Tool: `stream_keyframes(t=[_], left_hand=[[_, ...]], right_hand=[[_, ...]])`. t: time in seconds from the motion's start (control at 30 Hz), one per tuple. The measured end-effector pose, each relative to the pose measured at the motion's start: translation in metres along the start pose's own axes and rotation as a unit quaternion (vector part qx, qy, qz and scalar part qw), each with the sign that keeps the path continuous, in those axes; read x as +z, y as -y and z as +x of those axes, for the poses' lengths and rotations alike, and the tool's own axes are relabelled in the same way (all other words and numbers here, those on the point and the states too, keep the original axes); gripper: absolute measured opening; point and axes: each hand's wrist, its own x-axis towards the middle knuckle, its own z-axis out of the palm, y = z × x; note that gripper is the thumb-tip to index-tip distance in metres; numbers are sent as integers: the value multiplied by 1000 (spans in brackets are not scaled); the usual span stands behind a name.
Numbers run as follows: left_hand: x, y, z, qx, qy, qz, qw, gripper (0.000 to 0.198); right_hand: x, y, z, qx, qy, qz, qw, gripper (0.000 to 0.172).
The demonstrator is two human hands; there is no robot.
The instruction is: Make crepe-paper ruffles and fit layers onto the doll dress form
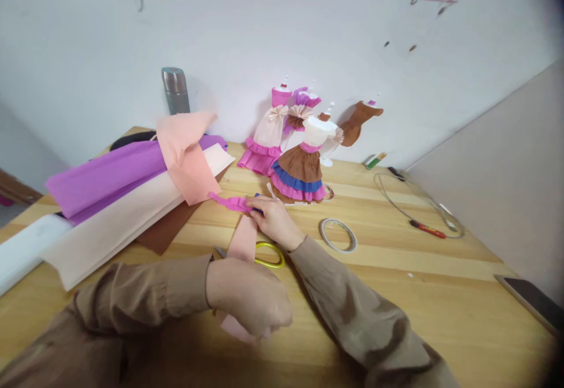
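Note:
My right hand [277,220] is closed, its fingertips pinching a ruffled magenta crepe paper strip [231,202]; a bit of dark blue shows at the fingers. From below those fingertips a pale pink paper strip [243,238] runs towards me and passes under my left hand [249,294]. That hand is a loose fist, its fingertips mostly hidden, with the strip's near end beside them. Between the hands lie scissors [269,255] with yellow handles, partly covered by the pale strip. Just beyond my right hand stands a small dress form [304,167] in a tiered brown, blue and pink paper skirt.
Sheets of purple crepe paper [110,173], cream paper [118,217] and peach paper [187,159] fill the left side. A tape roll [338,235], a cable [383,197], a red-handled tool [427,229] and a phone [529,300] lie right. Behind are more dress forms [271,126] and a flask [175,91].

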Motion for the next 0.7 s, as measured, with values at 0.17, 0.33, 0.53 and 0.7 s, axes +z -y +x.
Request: stream_keyframes(t=[0.17,0.33,0.53,0.7], left_hand=[[-34,-1,1,-17,70,-119,990,37],[-74,24,-32,-96,-22,-108,989,10],[-88,82,-82,-417,-97,47,902,12],[-71,115,-96,-485,-173,64,855,22]], right_hand=[[8,-2,-2,-18,5,16,1000,29],[13,-2,0,-36,7,18,999,18],[14,-2,5,7,-91,53,994,19],[1,2,5,46,-189,106,975,20]])
